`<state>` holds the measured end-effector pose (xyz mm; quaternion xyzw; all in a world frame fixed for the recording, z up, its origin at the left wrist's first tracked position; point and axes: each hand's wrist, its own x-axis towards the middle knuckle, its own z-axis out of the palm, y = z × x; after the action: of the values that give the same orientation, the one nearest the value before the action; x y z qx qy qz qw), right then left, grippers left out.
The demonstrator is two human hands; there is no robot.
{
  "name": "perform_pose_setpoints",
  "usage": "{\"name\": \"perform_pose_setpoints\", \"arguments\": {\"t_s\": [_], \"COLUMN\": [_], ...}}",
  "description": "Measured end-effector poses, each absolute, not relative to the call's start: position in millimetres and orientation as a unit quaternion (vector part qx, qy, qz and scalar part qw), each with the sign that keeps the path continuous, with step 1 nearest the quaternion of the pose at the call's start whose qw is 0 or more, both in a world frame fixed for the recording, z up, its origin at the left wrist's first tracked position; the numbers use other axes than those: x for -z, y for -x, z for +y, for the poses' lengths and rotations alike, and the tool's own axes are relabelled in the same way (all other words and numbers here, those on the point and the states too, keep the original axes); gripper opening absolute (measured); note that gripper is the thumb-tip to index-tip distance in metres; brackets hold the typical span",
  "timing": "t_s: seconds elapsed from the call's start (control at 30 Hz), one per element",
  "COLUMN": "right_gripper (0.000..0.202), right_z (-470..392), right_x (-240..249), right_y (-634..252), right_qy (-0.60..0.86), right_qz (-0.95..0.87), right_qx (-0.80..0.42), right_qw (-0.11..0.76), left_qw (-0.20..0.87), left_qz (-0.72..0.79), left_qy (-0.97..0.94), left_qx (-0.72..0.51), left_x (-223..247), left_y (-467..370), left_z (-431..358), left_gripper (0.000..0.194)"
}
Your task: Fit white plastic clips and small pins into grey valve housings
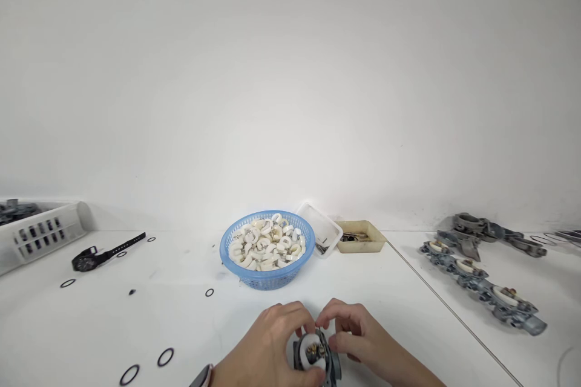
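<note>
At the bottom centre, a grey metal part (334, 364) with a white ring (307, 347) and small brass pieces in its middle stands on the white table. My left hand (267, 344) wraps round its left side, thumb at the front and fingers at the back. On the other side, my right hand (358, 335) has its fingers bent, with the fingertips at the part's upper right edge; whether they pinch something small is hidden. Behind the hands sits a blue basket (267, 281) full of white rings.
A white tray (333, 236) and a beige tray (362, 247) hold small pieces. Several metal parts (476, 290) lie at the right. At the left are a black watch (86, 260), a white crate (49, 236) and scattered black rings (166, 357).
</note>
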<state>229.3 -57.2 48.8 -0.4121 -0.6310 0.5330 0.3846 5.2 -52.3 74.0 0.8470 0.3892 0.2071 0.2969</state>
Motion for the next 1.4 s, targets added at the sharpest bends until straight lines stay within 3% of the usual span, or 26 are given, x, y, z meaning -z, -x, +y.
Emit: {"name": "perform_pose_setpoints", "arguments": {"t_s": [1.4], "right_gripper": [0.027], "right_z": [-62.0], "right_x": [-46.0], "right_y": [-235.1], "right_qy": [0.445], "right_qz": [-0.691], "right_qx": [-0.468], "right_qw": [0.323], "left_qw": [0.287], "left_qz": [0.402], "left_qy": [-0.846], "left_qx": [-0.201], "left_x": [-76.6], "left_y": [-3.7], "left_z": [-53.5], "left_gripper": [0.027]}}
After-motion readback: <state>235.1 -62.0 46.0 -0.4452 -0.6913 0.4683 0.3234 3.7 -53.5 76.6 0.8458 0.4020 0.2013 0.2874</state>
